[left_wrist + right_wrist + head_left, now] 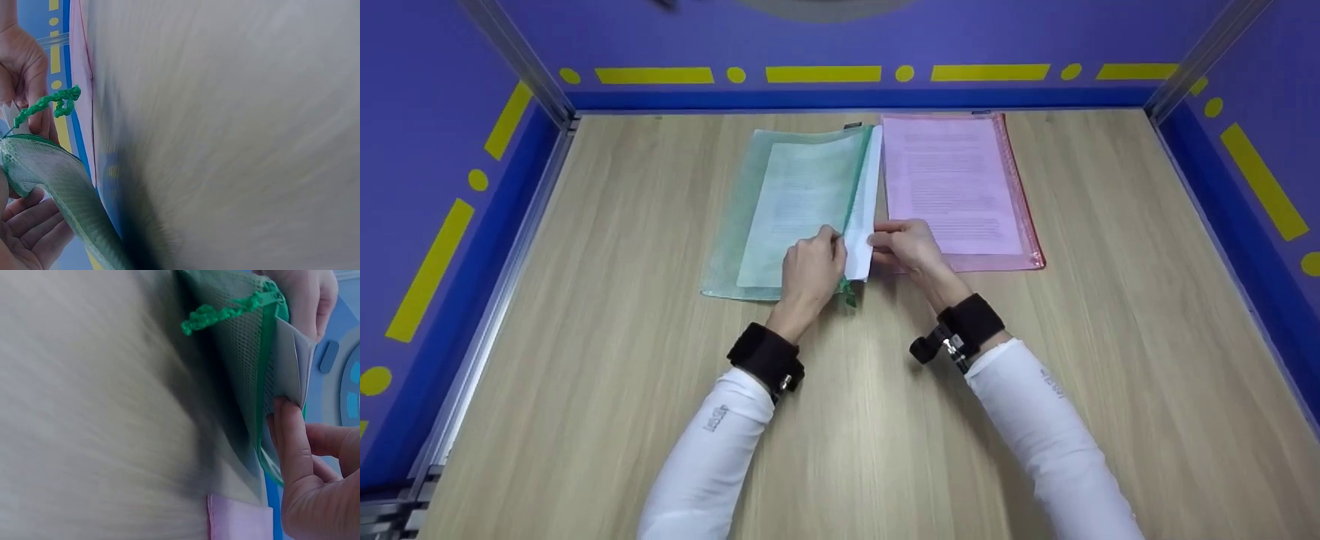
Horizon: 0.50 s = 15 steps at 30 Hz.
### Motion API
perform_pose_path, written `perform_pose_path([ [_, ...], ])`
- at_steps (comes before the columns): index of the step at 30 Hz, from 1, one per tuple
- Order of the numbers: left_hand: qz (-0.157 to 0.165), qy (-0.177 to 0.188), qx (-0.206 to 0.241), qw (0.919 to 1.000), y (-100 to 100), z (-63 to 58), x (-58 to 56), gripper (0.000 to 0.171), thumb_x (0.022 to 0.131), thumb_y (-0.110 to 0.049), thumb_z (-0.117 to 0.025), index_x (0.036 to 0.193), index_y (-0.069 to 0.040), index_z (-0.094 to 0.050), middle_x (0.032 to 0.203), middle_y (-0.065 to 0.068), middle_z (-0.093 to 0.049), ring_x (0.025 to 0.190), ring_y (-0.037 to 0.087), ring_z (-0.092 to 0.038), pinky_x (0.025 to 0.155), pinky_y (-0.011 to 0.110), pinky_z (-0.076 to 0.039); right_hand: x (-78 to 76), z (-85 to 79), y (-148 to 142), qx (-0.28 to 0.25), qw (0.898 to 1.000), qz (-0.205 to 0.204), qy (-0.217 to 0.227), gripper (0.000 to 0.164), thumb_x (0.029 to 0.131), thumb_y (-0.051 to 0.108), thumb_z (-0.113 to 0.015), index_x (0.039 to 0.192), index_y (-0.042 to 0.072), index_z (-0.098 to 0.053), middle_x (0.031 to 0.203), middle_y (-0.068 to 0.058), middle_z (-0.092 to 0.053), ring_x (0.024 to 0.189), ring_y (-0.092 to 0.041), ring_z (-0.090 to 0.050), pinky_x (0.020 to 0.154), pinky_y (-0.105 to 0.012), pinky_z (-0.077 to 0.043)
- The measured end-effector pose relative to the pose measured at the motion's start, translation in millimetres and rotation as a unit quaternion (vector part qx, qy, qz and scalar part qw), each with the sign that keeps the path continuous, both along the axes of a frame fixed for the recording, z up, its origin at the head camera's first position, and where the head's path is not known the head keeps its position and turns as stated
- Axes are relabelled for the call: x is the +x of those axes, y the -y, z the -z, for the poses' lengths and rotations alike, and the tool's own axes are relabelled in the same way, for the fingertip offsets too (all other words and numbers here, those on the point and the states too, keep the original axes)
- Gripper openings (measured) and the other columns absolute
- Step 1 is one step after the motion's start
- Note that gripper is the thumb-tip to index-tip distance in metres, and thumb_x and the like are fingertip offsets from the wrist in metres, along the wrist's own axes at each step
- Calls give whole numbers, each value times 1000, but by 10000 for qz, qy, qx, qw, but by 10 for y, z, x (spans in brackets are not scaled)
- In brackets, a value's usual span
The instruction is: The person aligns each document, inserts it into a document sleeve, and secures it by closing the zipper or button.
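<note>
A green mesh zipper pouch (729,251) lies on the table with printed pages showing through it. White paper sheets (861,251) stick out of its right-hand opening. My left hand (810,266) grips the pouch's upper edge near the front corner, beside the zip. From the right, my right hand (913,246) pinches the edge of the sheets between thumb and fingers. In the right wrist view the sheets (289,365) stand between the green zip edges, and a braided green zip cord (222,318) dangles from the corner.
A pink zipper pouch (900,187) with a printed page inside lies flat just right of the green one, partly beneath my right hand. Blue partition walls (840,45) with yellow markings enclose the wooden table (607,390) at the back and sides.
</note>
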<state>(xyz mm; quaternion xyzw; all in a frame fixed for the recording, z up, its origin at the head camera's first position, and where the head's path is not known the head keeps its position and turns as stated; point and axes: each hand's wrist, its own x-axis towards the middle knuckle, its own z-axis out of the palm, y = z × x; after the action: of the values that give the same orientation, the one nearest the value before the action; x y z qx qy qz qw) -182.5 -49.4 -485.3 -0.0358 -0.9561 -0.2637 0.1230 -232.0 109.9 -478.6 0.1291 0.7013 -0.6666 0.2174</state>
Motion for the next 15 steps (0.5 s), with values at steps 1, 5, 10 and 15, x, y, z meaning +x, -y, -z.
perform_pose_path([
  [1,26,-18,14,10000,-4,-2,-1,23,101,-20,-53,101,-3,-69,84,12,-76,70,28,-73,64,41,-58,2,-3,15,-30,10000,19,-36,41,91,2,-64,131,-3,-61,108,-12,-69,69,-3,-68,64,-15,-57],
  [5,69,-24,75,9999,-18,-9,7,23,101,-19,-53,101,-3,-69,83,12,-75,70,27,-72,64,42,-57,13,-10,77,-92,9999,5,-120,41,91,2,-63,132,-3,-60,116,-17,-67,69,-4,-68,64,-15,-57],
  [10,152,-46,155,9998,-31,-20,29,23,102,-20,-52,102,-4,-69,80,11,-74,67,27,-71,63,41,-57,27,-3,147,-77,9997,-131,-181,48,92,2,-63,138,-4,-54,133,-21,-61,77,-5,-68,70,-15,-58],
  [15,312,-205,258,9990,-35,-31,49,23,103,-19,-51,101,-4,-67,74,11,-72,60,26,-67,58,39,-54,26,20,201,-113,9988,-367,-293,54,91,0,-61,142,-5,-47,138,-24,-58,97,-16,-71,79,-19,-59],
])
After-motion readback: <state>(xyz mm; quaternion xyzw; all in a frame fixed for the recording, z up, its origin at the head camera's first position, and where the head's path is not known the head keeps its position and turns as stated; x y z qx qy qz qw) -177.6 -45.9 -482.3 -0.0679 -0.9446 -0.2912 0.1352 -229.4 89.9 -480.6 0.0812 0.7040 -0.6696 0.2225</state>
